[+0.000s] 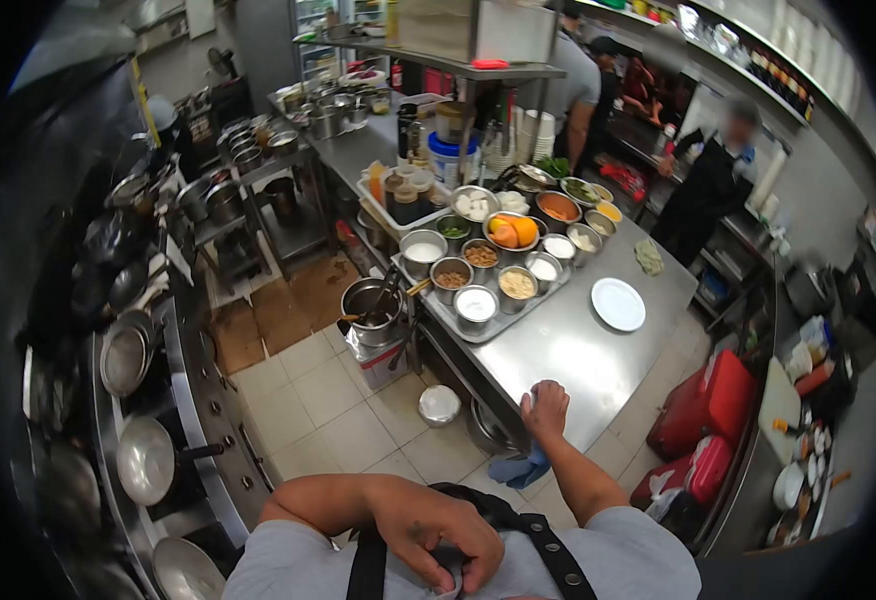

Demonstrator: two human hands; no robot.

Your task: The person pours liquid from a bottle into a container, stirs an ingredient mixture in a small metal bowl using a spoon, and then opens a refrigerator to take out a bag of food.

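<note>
My left hand (440,532) is drawn up against my chest, fingers bent down and pinching the front of my grey shirt (303,555). Dark apron straps (548,548) lie to either side of it. My right hand (546,408) rests at the near edge of the steel table (558,365), its fingers curled; whether anything is inside them is hidden. Below that wrist hangs a blue cloth (520,470). Farther up the table lies a bare white plate (618,304). Left of the plate, a tray (488,328) holds several metal bowls of ingredients, one with orange pieces (514,231).
Stove burners with pans (146,460) line the left side. A pot (372,305) stands on a container beside the table, with a round white lid (440,405) low beside it. Red coolers (703,405) sit at the right. A person in a black apron (708,190) stands beyond the table.
</note>
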